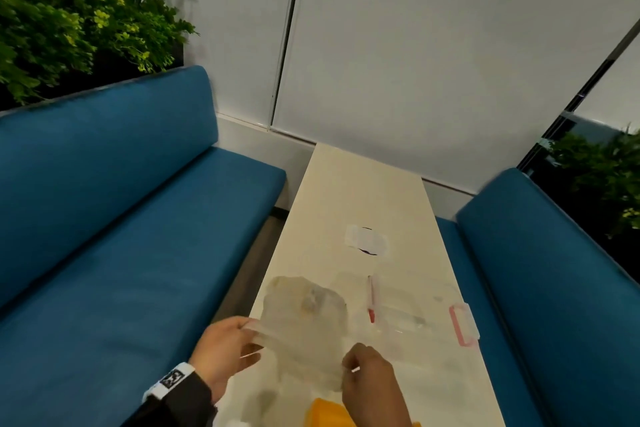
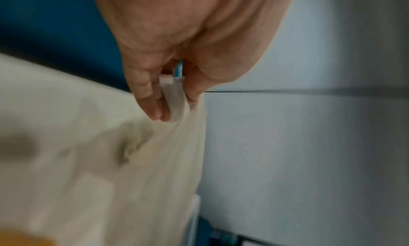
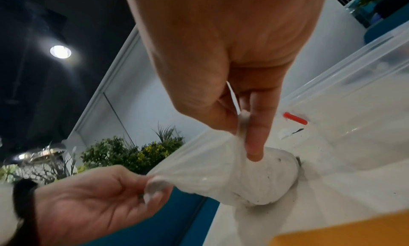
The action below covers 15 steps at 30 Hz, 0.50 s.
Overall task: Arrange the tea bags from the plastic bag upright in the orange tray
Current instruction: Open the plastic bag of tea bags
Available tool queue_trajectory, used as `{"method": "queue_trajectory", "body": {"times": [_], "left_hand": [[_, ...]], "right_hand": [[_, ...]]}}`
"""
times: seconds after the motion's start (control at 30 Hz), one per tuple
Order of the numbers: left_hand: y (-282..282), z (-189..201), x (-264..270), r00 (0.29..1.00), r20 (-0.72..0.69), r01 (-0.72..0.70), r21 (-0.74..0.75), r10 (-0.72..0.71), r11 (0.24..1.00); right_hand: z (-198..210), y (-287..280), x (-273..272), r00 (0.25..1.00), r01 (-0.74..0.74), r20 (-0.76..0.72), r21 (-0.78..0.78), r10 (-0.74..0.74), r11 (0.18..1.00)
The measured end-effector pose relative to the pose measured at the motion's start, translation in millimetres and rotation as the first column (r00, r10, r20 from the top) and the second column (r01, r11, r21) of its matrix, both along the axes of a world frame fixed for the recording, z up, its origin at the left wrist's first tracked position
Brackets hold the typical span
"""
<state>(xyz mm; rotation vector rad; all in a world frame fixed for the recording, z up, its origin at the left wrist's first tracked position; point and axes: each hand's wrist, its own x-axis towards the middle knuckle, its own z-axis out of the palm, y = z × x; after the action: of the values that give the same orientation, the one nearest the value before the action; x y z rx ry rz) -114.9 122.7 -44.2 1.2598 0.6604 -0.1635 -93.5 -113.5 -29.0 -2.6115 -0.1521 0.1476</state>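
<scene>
A clear plastic bag [image 1: 304, 319] [image 3: 232, 171] is stretched between both hands above the near end of the white table [image 1: 349, 191]. My left hand [image 1: 225, 350] [image 2: 168, 99] [image 3: 115, 193] pinches the bag's left rim between thumb and fingers. My right hand [image 1: 367, 378] [image 3: 241, 125] pinches the right rim. The bag's bottom bulges with pale contents, too blurred to tell apart. A corner of the orange tray [image 1: 327, 414] [image 3: 345, 232] shows at the near edge, just below the bag.
A clear plastic box with red latches [image 1: 460, 324] [image 3: 295, 118] stands to the right of the bag. A taped patch [image 1: 367, 241] lies mid-table. Blue benches [image 1: 121, 236] flank the table on both sides; a white wall closes the far end.
</scene>
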Motion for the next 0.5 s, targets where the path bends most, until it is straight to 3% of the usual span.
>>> {"method": "queue_trajectory", "body": {"times": [0.07,0.17,0.23,0.3,0.33,0.4,0.5], "left_hand": [[-2,2,6,0.998,-0.013,-0.059,-0.3,0.058,0.952],[-3,3,13,0.989,-0.03,-0.144,-0.484,0.148,0.863],[-4,-1,14,0.985,-0.063,-0.167,-0.564,0.159,0.809],[-4,-4,13,0.992,-0.065,-0.125,-0.598,0.108,0.792],[-4,-6,12,0.996,-0.049,-0.084,-0.601,0.068,0.795],[-3,-10,10,1.0,-0.017,-0.003,-0.578,-0.008,0.816],[3,-13,5,0.99,-0.01,0.115,-0.511,-0.14,0.852]], "right_hand": [[1,1,-1,1.0,-0.002,-0.017,-0.098,0.0,0.995],[5,-2,5,0.998,0.052,-0.018,-0.161,-0.056,0.986],[6,-4,11,0.989,0.138,-0.037,-0.087,-0.142,0.987],[7,-6,18,0.958,0.275,-0.123,0.137,-0.259,0.952],[11,-6,22,0.926,0.367,-0.202,0.273,-0.32,0.889],[18,-6,29,0.837,0.544,-0.382,0.507,-0.391,0.668],[24,-9,41,0.757,0.654,-0.593,0.692,-0.275,0.307]]}}
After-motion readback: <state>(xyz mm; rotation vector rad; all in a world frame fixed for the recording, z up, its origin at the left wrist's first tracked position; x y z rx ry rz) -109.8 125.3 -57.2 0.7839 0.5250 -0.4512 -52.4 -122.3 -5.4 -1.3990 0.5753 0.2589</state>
